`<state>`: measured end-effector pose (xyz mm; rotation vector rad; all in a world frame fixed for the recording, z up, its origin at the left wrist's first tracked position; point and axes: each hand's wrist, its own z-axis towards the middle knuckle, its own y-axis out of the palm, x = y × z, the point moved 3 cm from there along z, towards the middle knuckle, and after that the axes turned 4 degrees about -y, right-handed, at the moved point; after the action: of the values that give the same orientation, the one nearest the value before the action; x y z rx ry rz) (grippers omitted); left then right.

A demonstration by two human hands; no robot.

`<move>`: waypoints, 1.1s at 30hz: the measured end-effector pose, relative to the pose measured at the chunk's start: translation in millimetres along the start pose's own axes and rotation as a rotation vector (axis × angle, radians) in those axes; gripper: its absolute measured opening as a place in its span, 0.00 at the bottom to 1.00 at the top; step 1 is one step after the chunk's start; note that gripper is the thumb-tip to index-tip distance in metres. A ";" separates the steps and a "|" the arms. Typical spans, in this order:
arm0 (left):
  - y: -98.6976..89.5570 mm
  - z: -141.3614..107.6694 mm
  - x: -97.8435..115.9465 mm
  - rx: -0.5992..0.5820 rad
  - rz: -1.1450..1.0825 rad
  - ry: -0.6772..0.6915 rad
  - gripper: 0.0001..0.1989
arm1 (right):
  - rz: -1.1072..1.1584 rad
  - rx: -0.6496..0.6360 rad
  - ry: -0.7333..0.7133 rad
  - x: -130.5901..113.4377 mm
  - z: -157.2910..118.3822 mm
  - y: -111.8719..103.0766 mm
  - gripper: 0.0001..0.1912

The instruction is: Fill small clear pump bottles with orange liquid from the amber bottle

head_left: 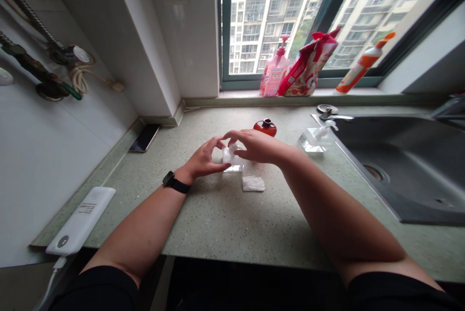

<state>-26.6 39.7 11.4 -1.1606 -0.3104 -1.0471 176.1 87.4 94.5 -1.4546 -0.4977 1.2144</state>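
A small clear bottle (pixel 233 166) stands on the speckled green counter (pixel 218 224), with a whitish top partly hidden by fingers. My left hand (pixel 208 158) curves around its left side, the thumb lying along its front. From the right, my right hand (pixel 254 146) reaches over the bottle, its thumb and fingers bent around the whitish top. A folded white tissue (pixel 253 184) lies just in front of the bottle, to the right. Behind my right hand is a red-orange bottle (pixel 265 128) with an open dark neck.
A clear pump bottle (pixel 315 140) stands by the metal sink (pixel 410 165) on the right. At left lie a phone (pixel 144 138) and a white power bank (pixel 82 219) with a cable. Pink pump bottle (pixel 275 74), red bag (pixel 308 66) and orange-white bottle (pixel 361 69) line the windowsill.
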 end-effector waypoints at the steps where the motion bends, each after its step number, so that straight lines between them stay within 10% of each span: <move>1: 0.0 -0.1 0.1 -0.002 -0.001 -0.003 0.42 | -0.008 -0.001 0.012 0.3 1.0 0.6 0.26; 33: -1.5 0.6 2.5 -0.024 0.025 -0.032 0.43 | -0.201 0.053 0.059 2.6 5.9 3.5 0.30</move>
<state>-26.3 38.9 14.2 -1.2014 -0.3085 -1.0133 170.9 91.3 91.2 -1.3573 -0.5534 1.0156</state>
